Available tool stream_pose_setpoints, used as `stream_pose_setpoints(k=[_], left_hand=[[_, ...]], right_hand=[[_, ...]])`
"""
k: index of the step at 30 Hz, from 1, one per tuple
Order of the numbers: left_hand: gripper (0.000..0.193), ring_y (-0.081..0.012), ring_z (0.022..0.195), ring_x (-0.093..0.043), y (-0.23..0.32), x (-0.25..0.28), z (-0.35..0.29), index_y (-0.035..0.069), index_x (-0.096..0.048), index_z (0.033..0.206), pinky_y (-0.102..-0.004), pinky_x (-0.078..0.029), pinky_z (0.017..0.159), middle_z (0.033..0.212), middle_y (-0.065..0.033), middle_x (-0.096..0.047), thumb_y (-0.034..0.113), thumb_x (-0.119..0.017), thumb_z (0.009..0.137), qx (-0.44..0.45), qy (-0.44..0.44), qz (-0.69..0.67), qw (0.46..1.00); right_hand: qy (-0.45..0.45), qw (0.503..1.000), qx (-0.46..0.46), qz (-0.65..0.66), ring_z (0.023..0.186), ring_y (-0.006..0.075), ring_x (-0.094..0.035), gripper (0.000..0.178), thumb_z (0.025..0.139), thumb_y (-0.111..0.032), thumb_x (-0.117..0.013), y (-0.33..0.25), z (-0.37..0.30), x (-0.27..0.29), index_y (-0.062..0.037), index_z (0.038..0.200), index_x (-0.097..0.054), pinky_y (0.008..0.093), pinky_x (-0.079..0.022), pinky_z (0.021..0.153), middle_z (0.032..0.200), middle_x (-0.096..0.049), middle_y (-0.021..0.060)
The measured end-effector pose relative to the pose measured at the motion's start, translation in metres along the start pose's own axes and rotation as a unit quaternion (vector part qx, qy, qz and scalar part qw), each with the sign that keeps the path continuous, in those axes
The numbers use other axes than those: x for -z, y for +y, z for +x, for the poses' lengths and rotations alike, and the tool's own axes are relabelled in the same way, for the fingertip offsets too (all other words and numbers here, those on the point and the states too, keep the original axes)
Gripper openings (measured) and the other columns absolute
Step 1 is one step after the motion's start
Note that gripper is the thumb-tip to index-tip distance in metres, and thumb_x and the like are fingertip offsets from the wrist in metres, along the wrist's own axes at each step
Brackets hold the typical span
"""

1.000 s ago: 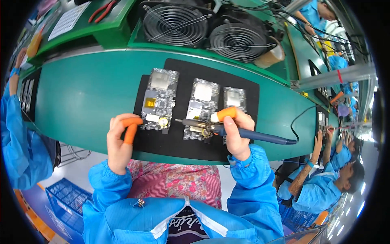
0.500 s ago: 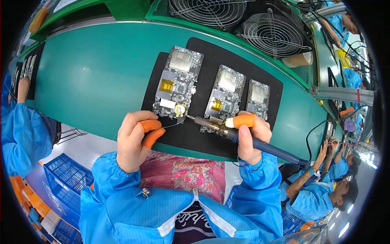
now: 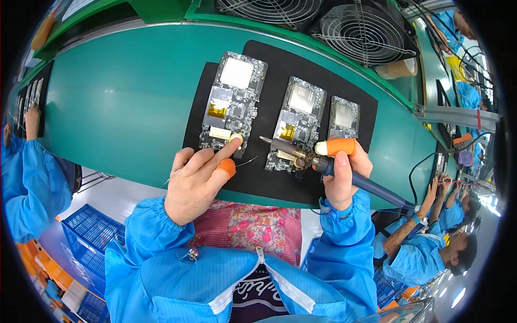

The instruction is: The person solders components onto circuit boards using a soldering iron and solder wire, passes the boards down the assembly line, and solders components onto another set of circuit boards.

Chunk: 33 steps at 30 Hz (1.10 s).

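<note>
A: Fingers?

B: My left hand (image 3: 196, 180): index finger stretched out, its capped tip pressed on the lower edge of the left circuit board (image 3: 232, 102); a thin solder wire (image 3: 243, 161) runs through the curled fingers. My right hand (image 3: 340, 175) is closed round the soldering iron (image 3: 301, 153).

A: Iron tip?

B: Over the middle circuit board (image 3: 298, 123), on the black mat (image 3: 258, 180).

We are seeing three circuit boards (image 3: 233, 102) lying side by side on a mat (image 3: 280, 177), which is lying on the conveyor belt (image 3: 118, 102); two fans (image 3: 361, 32) are standing behind it.
</note>
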<state>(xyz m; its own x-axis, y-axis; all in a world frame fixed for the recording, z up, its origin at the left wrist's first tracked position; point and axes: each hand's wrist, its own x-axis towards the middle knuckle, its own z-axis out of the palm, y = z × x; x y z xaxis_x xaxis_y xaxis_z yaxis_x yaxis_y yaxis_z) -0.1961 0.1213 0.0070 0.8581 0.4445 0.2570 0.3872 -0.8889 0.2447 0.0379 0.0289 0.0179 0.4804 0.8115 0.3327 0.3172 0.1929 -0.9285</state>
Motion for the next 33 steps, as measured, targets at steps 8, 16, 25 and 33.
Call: stream_pose_setpoints(k=[8,16,25,33], left_hand=[[0.011,-0.016,0.083,-0.049,-0.001,-0.008,-0.004,0.01,-0.049,0.076,-0.0287,-0.038,0.075,0.125,-0.0028,-0.053,0.01,-0.057,0.07,0.015,0.032,-0.022,0.999],[0.011,-0.0164,0.081,-0.048,-0.001,-0.01,-0.006,0.01,-0.048,0.073,-0.0285,-0.038,0.075,0.125,-0.0028,-0.053,0.012,-0.059,0.069,0.013,0.038,-0.024,0.999],[0.012,-0.0166,0.08,-0.048,-0.004,-0.01,-0.006,0.009,-0.047,0.071,-0.0281,-0.038,0.075,0.125,-0.0037,-0.054,0.01,-0.059,0.067,0.009,0.041,-0.03,0.999],[0.02,-0.0191,0.077,-0.053,0.002,0.0,-0.005,0.006,-0.055,0.073,-0.0288,-0.042,0.068,0.115,-0.0099,-0.058,0.007,-0.07,0.06,0.037,0.135,-0.1,0.985]], right_hand=[[-0.009,0.999,-0.037,0.003,0.046,0.0068,-0.042,0.026,0.081,-0.02,-0.052,-0.003,-0.002,0.002,0.0044,0.079,-0.061,0.0218,-0.031,0.043,0.056,-0.049,0.0018],[-0.017,1.0,-0.009,-0.005,0.047,0.0072,-0.043,0.025,0.081,-0.02,-0.053,-0.004,-0.001,0.002,0.0038,0.081,-0.061,0.0218,-0.032,0.044,0.058,-0.051,0.0027],[-0.028,1.0,-0.006,-0.01,0.048,0.0086,-0.045,0.026,0.082,-0.021,-0.053,-0.005,0.0,0.001,0.004,0.082,-0.061,0.0221,-0.034,0.046,0.06,-0.053,0.0046],[-0.037,0.999,-0.005,-0.016,0.048,0.011,-0.048,0.023,0.08,-0.018,-0.053,-0.005,-0.001,0.005,0.0035,0.082,-0.061,0.0237,-0.036,0.046,0.061,-0.055,0.0064]])
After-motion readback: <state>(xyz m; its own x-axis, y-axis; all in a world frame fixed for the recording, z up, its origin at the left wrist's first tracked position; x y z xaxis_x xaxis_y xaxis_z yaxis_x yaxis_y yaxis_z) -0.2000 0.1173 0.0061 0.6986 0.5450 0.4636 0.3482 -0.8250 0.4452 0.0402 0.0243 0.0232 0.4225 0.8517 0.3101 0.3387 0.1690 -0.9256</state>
